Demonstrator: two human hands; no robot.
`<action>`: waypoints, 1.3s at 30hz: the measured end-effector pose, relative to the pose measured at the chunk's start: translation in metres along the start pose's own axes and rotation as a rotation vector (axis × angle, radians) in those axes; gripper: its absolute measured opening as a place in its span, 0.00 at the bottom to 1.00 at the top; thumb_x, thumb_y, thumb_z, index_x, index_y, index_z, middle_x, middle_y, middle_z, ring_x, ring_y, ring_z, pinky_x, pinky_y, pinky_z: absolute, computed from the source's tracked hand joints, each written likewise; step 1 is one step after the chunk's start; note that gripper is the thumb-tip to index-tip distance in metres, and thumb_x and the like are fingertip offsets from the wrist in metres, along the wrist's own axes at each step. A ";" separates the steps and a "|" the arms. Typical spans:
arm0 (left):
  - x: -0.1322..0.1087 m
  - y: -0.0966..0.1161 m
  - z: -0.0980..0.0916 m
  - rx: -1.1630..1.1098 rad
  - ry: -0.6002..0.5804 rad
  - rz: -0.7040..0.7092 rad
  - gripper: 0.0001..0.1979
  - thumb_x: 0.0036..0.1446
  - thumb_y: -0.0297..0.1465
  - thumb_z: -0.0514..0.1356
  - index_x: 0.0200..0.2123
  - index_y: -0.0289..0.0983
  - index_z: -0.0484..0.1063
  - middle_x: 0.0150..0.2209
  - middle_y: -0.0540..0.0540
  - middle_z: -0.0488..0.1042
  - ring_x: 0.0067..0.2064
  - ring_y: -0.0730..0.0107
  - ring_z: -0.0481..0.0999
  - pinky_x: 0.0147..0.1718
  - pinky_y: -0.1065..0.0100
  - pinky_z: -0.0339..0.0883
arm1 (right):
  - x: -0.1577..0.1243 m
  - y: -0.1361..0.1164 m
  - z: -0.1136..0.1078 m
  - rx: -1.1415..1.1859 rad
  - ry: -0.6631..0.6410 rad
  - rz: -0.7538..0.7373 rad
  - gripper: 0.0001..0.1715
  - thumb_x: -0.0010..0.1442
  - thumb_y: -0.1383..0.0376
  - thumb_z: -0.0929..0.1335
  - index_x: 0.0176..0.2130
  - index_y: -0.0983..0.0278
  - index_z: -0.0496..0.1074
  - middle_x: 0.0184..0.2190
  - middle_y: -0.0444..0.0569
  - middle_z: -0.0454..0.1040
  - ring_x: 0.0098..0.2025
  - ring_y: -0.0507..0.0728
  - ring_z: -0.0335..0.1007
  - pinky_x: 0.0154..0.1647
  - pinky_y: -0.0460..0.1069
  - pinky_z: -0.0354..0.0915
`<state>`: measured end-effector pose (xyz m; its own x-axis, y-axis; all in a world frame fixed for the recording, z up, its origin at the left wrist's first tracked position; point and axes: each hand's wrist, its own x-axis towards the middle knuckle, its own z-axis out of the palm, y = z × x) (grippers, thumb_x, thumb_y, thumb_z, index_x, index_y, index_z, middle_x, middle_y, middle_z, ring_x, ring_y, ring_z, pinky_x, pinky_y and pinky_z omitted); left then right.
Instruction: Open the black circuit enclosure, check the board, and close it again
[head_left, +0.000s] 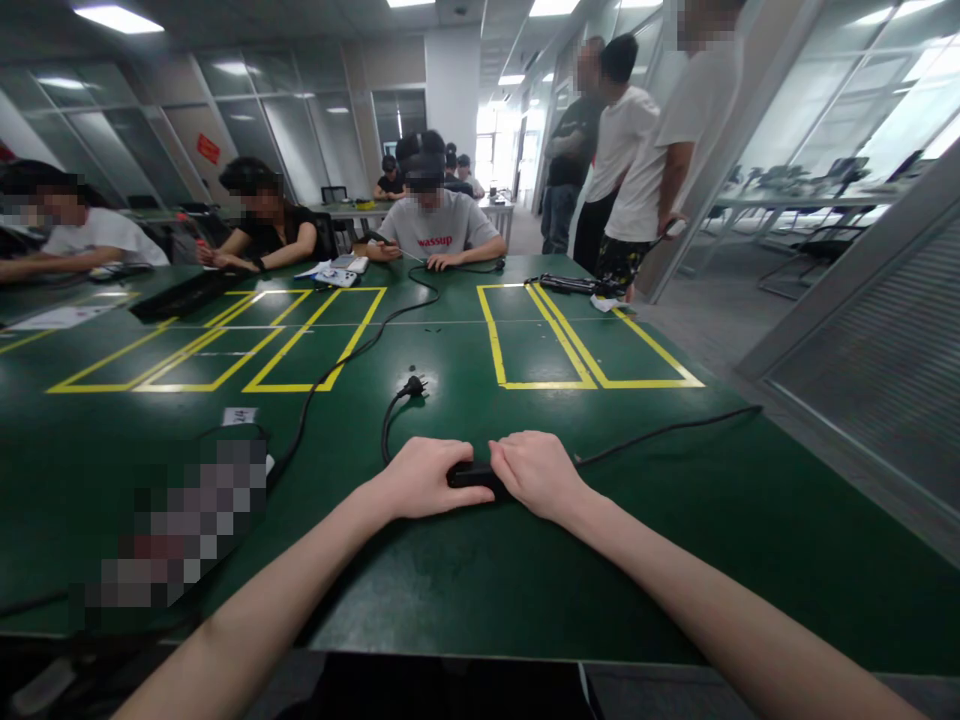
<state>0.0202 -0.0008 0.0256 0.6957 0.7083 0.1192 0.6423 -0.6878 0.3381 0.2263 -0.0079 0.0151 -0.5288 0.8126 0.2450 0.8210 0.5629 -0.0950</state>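
Both my hands grip a black power adapter (472,474) low over the green table, one at each end. My left hand (421,478) wraps its left part, with the thumb along the near side. Closed round its right part is my right hand (540,476). Most of the adapter's body is hidden by the fingers. From behind my left hand a black cord curves up to a plug (412,387) with bare prongs on the table. Another black cable (667,428) runs from beside my right hand toward the table's right edge.
A blurred-out long block (187,525) lies at left, beside a long black cable (306,400). Yellow tape rectangles (547,385) mark the green table (465,590). A person (442,225) sits opposite; others sit at left. Several people stand at right. A folded black tripod-like item (574,285) lies far right.
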 end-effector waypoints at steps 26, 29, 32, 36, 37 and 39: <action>0.006 0.019 0.012 0.199 0.004 -0.067 0.18 0.55 0.25 0.65 0.50 0.34 0.69 0.48 0.38 0.79 0.50 0.50 0.80 0.49 0.56 0.75 | -0.007 0.006 -0.008 0.456 0.043 -0.073 0.22 0.67 0.54 0.68 0.56 0.61 0.67 0.45 0.53 0.80 0.44 0.62 0.79 0.45 0.54 0.70; 0.005 0.010 0.012 0.112 0.041 -0.083 0.19 0.55 0.26 0.66 0.51 0.34 0.70 0.47 0.39 0.81 0.48 0.51 0.81 0.46 0.58 0.76 | -0.009 0.011 -0.011 0.315 0.046 -0.282 0.33 0.64 0.56 0.72 0.63 0.63 0.64 0.51 0.56 0.79 0.50 0.64 0.77 0.49 0.56 0.71; 0.005 0.003 0.011 0.128 0.133 -0.075 0.17 0.56 0.27 0.66 0.50 0.36 0.72 0.45 0.42 0.81 0.47 0.55 0.81 0.45 0.61 0.75 | -0.008 0.015 -0.008 0.169 0.077 -0.322 0.31 0.70 0.60 0.68 0.67 0.64 0.61 0.50 0.57 0.79 0.47 0.63 0.78 0.47 0.56 0.71; 0.005 -0.007 0.006 0.263 0.186 -0.019 0.13 0.59 0.34 0.69 0.45 0.37 0.75 0.40 0.43 0.81 0.43 0.56 0.81 0.43 0.62 0.73 | -0.006 0.016 -0.003 0.069 0.117 -0.291 0.25 0.73 0.56 0.65 0.63 0.65 0.65 0.47 0.57 0.80 0.42 0.62 0.78 0.44 0.56 0.71; 0.005 -0.009 0.005 0.285 0.192 -0.005 0.14 0.60 0.38 0.69 0.44 0.37 0.75 0.39 0.44 0.82 0.41 0.58 0.82 0.42 0.63 0.72 | -0.006 0.016 -0.002 0.060 0.116 -0.283 0.23 0.73 0.55 0.64 0.61 0.64 0.67 0.45 0.56 0.80 0.41 0.62 0.78 0.43 0.55 0.70; 0.005 -0.013 0.004 0.313 0.174 0.035 0.16 0.61 0.45 0.68 0.40 0.37 0.76 0.34 0.46 0.82 0.37 0.60 0.82 0.37 0.65 0.70 | -0.006 0.016 -0.002 0.039 0.101 -0.284 0.21 0.73 0.54 0.64 0.57 0.64 0.70 0.41 0.55 0.80 0.39 0.61 0.78 0.42 0.54 0.69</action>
<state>0.0169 0.0112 0.0184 0.6712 0.6814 0.2918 0.7051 -0.7084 0.0322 0.2434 -0.0040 0.0140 -0.7102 0.6040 0.3617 0.6336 0.7723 -0.0455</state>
